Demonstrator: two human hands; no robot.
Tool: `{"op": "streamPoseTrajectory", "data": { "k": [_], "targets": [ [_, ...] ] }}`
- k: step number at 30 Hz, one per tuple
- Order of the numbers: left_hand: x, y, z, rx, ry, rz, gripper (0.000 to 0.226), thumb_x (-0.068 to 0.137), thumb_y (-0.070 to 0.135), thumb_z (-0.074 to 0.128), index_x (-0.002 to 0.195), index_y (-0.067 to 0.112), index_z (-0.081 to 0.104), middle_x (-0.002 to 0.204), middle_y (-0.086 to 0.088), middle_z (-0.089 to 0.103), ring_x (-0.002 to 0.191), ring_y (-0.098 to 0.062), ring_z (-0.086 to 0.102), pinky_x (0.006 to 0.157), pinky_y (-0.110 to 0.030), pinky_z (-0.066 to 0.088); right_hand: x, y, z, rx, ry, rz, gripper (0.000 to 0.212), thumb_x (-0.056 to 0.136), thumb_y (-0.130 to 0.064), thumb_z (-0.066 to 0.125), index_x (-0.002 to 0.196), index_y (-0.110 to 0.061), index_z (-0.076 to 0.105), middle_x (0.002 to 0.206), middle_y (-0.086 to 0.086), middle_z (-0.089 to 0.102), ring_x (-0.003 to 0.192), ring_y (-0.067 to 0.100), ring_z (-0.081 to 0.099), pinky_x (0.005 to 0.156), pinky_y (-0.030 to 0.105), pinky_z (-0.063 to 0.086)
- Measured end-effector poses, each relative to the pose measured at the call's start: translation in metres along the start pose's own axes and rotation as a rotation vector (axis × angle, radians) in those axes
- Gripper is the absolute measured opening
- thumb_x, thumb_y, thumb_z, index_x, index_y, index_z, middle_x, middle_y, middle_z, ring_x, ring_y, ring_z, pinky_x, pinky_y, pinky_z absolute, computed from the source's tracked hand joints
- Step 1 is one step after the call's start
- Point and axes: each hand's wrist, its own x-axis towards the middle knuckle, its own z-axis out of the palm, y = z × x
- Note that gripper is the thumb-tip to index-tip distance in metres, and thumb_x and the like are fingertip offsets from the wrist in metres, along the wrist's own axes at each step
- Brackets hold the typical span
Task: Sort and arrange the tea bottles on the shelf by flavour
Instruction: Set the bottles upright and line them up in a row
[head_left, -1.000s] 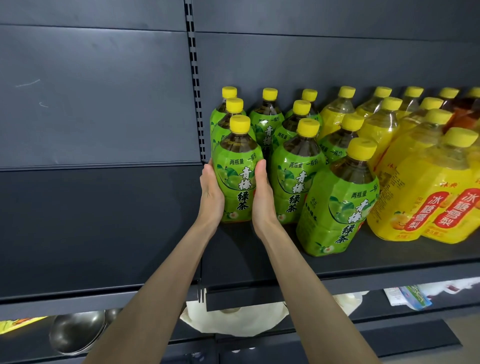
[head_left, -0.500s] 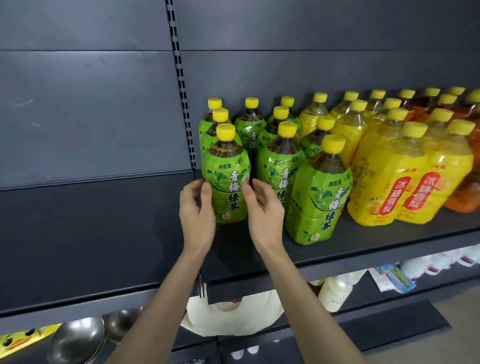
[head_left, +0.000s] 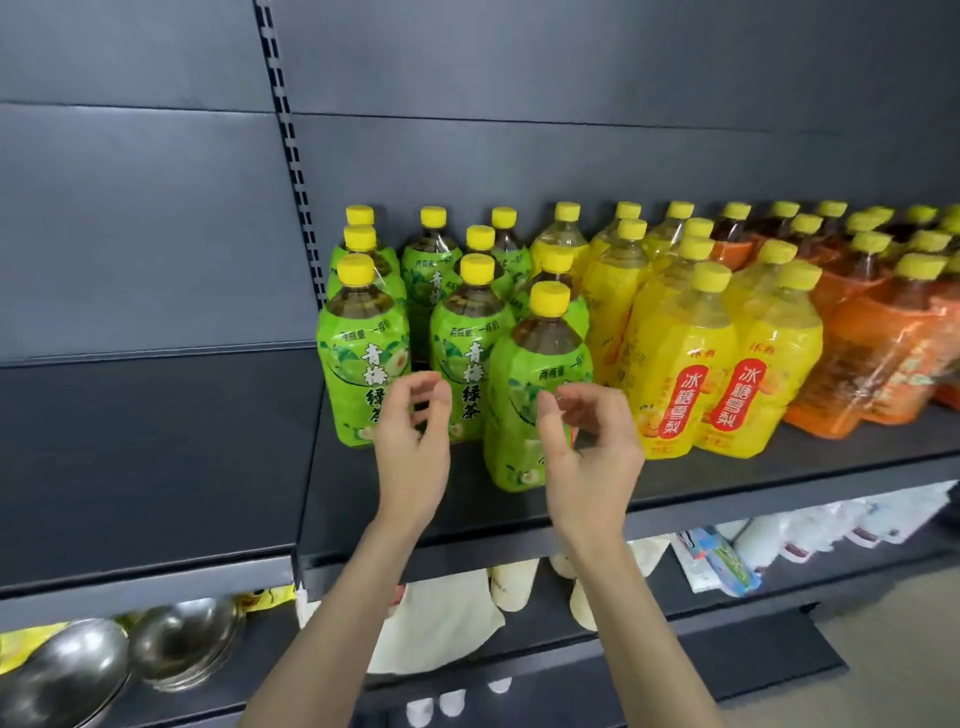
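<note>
Head view: left hand (head_left: 410, 457) and right hand (head_left: 587, 462) now off the front-left green tea bottle (head_left: 358, 353), fingers loosely curled, empty. It's placed; forward green bottle (head_left: 530, 364) likely next.

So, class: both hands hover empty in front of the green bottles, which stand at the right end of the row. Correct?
No. The head view shows the green bottles at the left end; yellow bottles and orange bottles follow rightward. The left hand and right hand do hover empty in front of them.
</note>
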Motion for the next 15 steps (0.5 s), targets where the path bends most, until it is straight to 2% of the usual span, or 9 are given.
{"op": "streamPoseTrajectory", "data": {
  "k": [2,5,7,9,11,15],
  "targets": [
    [-0.002,-0.001,0.013,0.016,0.044,-0.012,0.018,0.094,0.015,0.054,0.108,0.006,0.059,0.104,-0.005,0.061,0.089,0.009,0.053,0.075,-0.005,0.04,0.012,0.006,-0.012,-0.016,-0.033,-0.018,0.026,0.083,-0.034,0.066,0.101,-0.017,0.058,0.096,-0.002,0.057,0.09,0.013,0.057,0.078,0.025,0.048],
    [-0.002,-0.002,0.028,0.039,0.113,-0.031,0.024,0.093,0.021,0.055,0.113,0.007,0.058,0.11,-0.005,0.061,0.097,0.0,0.055,0.078,-0.011,0.043,0.029,0.024,-0.023,-0.02,-0.177,0.066,0.054,0.078,-0.038,0.076,0.121,-0.021,0.048,0.118,-0.001,0.051,0.11,0.012,0.05,0.093,0.021,0.043],
    [-0.004,0.0,0.034,0.056,0.148,-0.034,0.028,0.093,0.024,0.056,0.116,0.009,0.057,0.113,-0.003,0.061,0.104,-0.009,0.056,0.081,-0.016,0.046,0.037,0.036,-0.024,0.022,-0.331,0.16,0.077,0.071,-0.045,0.079,0.133,-0.02,0.041,0.131,-0.003,0.047,0.123,0.01,0.045,0.102,0.027,0.042],
    [-0.004,0.002,0.037,0.09,0.174,-0.023,0.031,0.093,0.026,0.056,0.119,0.01,0.057,0.115,0.001,0.059,0.108,-0.011,0.055,0.08,-0.01,0.044,0.043,0.043,-0.022,0.099,-0.467,0.252,0.095,0.065,-0.052,0.081,0.141,-0.023,0.034,0.137,-0.008,0.047,0.127,0.007,0.045,0.105,0.036,0.044],
    [-0.001,0.006,0.039,0.119,0.197,-0.016,0.032,0.093,0.027,0.056,0.12,0.011,0.055,0.118,0.004,0.057,0.112,-0.01,0.053,0.082,-0.007,0.041,0.048,0.047,-0.02,0.161,-0.546,0.323,0.099,0.061,-0.053,0.08,0.143,-0.024,0.034,0.134,-0.009,0.053,0.123,0.007,0.051,0.103,0.04,0.047],
    [0.012,0.011,0.044,0.148,0.188,0.018,0.04,0.092,0.028,0.057,0.129,0.013,0.049,0.126,0.002,0.052,0.116,-0.005,0.048,0.094,-0.009,0.038,0.054,0.054,-0.021,0.194,-0.513,0.343,0.095,0.059,-0.052,0.079,0.141,-0.023,0.04,0.127,-0.01,0.058,0.116,0.005,0.055,0.099,0.038,0.05]
  ]
}}
